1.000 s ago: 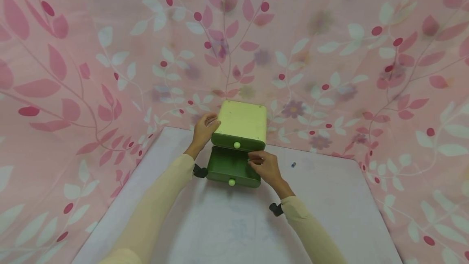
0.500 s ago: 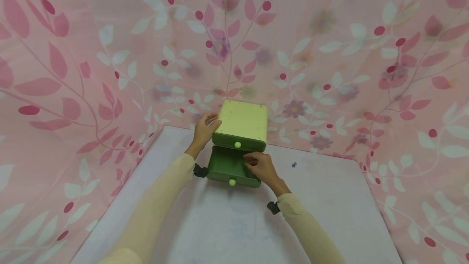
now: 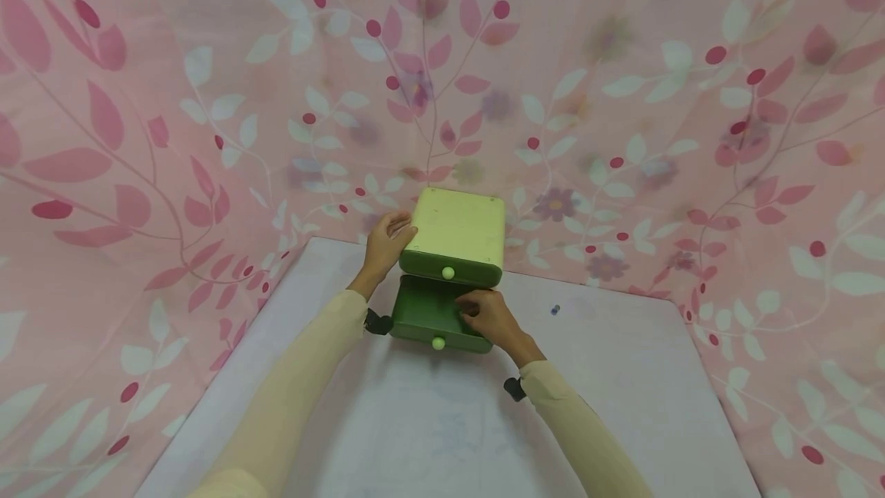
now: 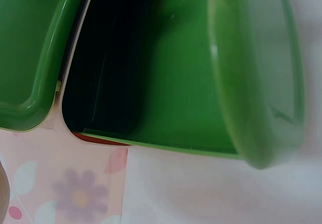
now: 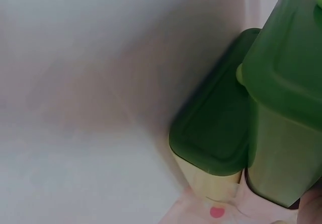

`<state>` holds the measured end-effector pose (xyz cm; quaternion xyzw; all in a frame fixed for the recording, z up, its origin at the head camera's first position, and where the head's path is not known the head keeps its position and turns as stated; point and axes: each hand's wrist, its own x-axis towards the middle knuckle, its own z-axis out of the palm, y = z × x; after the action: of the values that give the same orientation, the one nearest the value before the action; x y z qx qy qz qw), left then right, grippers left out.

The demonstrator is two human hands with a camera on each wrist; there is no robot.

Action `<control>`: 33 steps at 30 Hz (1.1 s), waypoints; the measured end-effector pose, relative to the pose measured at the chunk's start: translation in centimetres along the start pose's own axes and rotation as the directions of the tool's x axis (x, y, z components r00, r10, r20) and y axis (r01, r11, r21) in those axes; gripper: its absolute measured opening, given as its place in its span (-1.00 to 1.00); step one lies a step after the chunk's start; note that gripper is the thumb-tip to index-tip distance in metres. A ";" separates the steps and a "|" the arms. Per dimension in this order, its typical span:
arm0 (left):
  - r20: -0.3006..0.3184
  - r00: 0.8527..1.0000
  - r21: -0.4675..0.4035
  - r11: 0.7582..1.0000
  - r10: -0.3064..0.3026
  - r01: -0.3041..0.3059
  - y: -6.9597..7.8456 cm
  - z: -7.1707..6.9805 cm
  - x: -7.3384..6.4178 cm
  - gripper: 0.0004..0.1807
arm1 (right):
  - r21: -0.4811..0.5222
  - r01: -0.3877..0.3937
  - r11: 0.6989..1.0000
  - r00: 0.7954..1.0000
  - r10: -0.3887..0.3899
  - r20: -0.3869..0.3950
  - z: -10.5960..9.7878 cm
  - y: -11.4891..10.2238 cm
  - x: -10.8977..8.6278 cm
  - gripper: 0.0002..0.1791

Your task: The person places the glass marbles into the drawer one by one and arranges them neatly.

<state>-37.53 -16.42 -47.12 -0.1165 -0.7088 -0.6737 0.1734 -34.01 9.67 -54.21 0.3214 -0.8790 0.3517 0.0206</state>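
A small drawer chest (image 3: 459,225) with a pale yellow-green top stands at the back of the table. Its upper drawer front (image 3: 429,264) is closed, while the green drawer (image 3: 425,310) beneath it is pulled out. My left hand (image 3: 383,246) rests against the chest's upper left side, thumb near the top's edge. My right hand (image 3: 492,317) reaches over the right wall of the pulled-out drawer, fingers bent inside it. Whether those fingertips hold anything is hidden. In the left wrist view the visible drawer floor (image 4: 186,93) is bare green; its deeper part is dark.
A tiny bluish object (image 3: 555,310) lies on the white table (image 3: 608,375) right of the chest. Another closed green drawer front (image 5: 214,113) shows beneath the pulled-out one in the right wrist view. Pink floral cloth (image 3: 553,98) hangs around the back and sides.
My right hand has moved slightly left and lower into the pulled-out drawer. My left hand and the chest have stayed where they were.
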 end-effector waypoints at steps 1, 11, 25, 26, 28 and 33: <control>0.000 1.000 0.001 1.000 -0.002 0.002 0.0 0.0 0.0 -0.51 | -0.006 0.001 1.000 1.000 -0.001 0.009 0.0 0.0 0.0 -0.68; -0.003 1.000 0.010 1.000 -0.024 0.024 0.2 0.0 0.0 -0.51 | -0.112 0.029 0.993 0.998 -0.023 0.055 0.0 0.1 0.2 -0.69; -0.016 1.000 0.006 1.000 -0.003 0.003 -0.1 0.1 0.0 -0.52 | -0.200 0.052 0.978 0.997 -0.039 0.069 0.1 0.4 0.5 -0.68; -0.018 1.000 0.012 1.000 -0.002 0.003 -0.3 0.1 0.0 -0.52 | -0.206 0.052 0.977 0.997 -0.038 0.070 0.1 0.5 0.5 -0.68; -0.018 1.000 0.006 1.000 -0.005 0.005 -0.2 0.1 0.1 -0.52 | -0.210 0.054 0.976 0.997 -0.039 0.072 0.2 0.5 0.5 -0.68; -0.016 1.000 0.005 1.000 -0.013 0.013 -0.1 0.1 0.2 -0.51 | -0.209 0.057 0.976 0.996 -0.043 0.072 0.2 0.6 0.4 -0.68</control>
<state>-37.73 -16.31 -47.18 -0.1061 -0.7097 -0.6741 0.1749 -34.67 9.64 -54.64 0.3509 -0.9031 0.2450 0.0338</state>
